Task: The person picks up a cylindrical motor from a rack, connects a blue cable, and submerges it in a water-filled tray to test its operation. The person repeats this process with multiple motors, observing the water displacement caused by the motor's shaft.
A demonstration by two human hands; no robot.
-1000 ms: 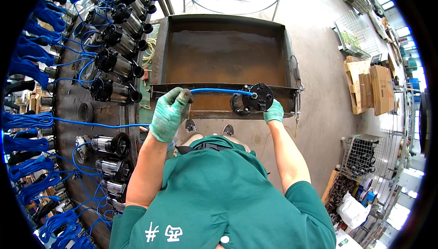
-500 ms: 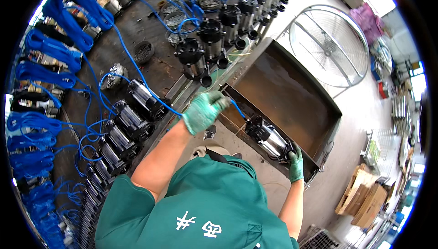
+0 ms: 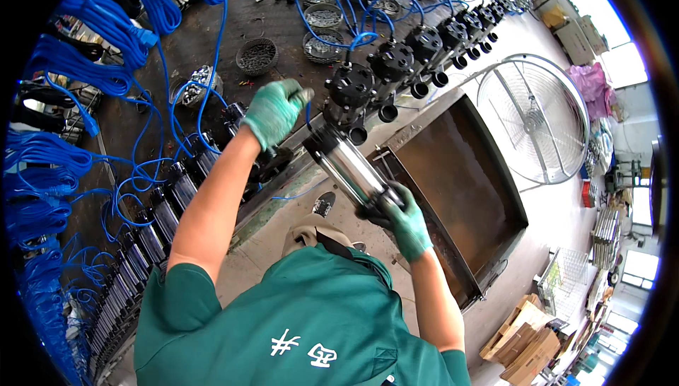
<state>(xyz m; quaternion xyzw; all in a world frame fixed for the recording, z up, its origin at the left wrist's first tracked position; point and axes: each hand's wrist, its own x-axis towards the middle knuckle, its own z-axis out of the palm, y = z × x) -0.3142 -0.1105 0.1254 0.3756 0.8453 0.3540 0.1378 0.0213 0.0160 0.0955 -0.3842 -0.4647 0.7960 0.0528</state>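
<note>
A submersible pump point(image 3: 351, 172) with a shiny silver barrel and black ends hangs tilted in front of me. My right hand point(image 3: 409, 225), in a green glove, is closed around its lower black end. From the pump's upper end a short run of blue cable point(image 3: 308, 116) rises to my gloved left hand point(image 3: 274, 114), whose fingers are closed on it. Just beyond the left hand stands the nearest upright pump point(image 3: 349, 90) of a row, each with a black top and a side outlet.
A metal trough point(image 3: 463, 174) of brownish water lies to the right. More pumps point(image 3: 166, 209) lie along the bench's left edge, with coiled blue cables point(image 3: 49, 160) behind. Bowls of small parts point(image 3: 257, 56) sit on the bench. A large caged fan point(image 3: 534, 117) stands beyond the trough.
The pump has come off the trough's edge, moving left and toward the bench in my right hand. My left hand has moved left and farther away with the cable. My view has turned somewhat.
</note>
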